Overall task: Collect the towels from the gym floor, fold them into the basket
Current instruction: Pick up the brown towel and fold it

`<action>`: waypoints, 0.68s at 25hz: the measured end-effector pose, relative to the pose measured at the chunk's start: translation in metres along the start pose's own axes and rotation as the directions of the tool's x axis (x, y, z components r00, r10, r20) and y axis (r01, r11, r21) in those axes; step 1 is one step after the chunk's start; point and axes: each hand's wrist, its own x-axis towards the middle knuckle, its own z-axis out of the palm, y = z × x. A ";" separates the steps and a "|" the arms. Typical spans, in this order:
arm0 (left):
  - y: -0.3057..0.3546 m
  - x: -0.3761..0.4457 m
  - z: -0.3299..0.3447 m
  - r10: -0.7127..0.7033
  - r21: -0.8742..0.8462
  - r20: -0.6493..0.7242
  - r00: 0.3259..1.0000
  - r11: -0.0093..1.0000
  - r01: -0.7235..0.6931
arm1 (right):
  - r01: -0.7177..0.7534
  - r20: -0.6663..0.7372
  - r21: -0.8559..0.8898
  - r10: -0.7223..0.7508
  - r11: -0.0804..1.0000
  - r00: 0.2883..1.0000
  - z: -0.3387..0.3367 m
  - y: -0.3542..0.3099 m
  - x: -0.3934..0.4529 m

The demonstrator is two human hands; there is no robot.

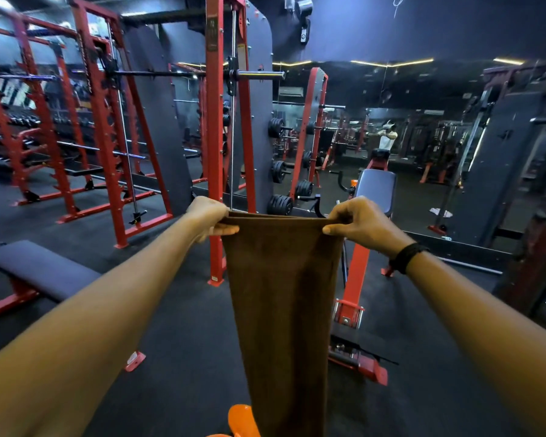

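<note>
- Here, a person holds a brown towel [281, 294] out in front at arm's length, both arms stretched forward over the dark gym floor [177, 342].
- The left hand [210, 217] pinches the towel's upper left corner, thumb pressed on the near side and fingers curled behind.
- The right hand [364, 222] pinches the upper right corner the same way; a black wristband [407, 257] circles that wrist.
- The top edge runs taut between the two hands, and the cloth, doubled lengthwise, hangs straight down past the bottom of the frame.
- An orange object [241, 419], partly hidden, shows at the bottom edge just left of the towel.
- A red rack [215, 121] stands behind the towel; a padded bench [41, 269] sits at left.
- A white cloth [440, 212] lies on the floor at far right, by the mirror.
</note>
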 end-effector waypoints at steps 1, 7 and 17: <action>0.005 -0.003 0.003 0.015 -0.084 0.001 1.000 0.996 -0.015 | -0.032 -0.039 0.039 0.033 0.999 0.999 -0.002 0.004 0.002; 0.016 -0.026 0.002 0.265 -0.080 0.177 0.948 0.964 -0.254 | -0.217 -0.108 0.456 0.295 0.863 0.949 -0.023 0.017 -0.003; 0.005 -0.029 -0.002 0.097 0.523 0.474 0.875 0.768 -0.369 | -0.314 0.326 0.068 0.277 0.947 0.904 -0.026 0.017 -0.014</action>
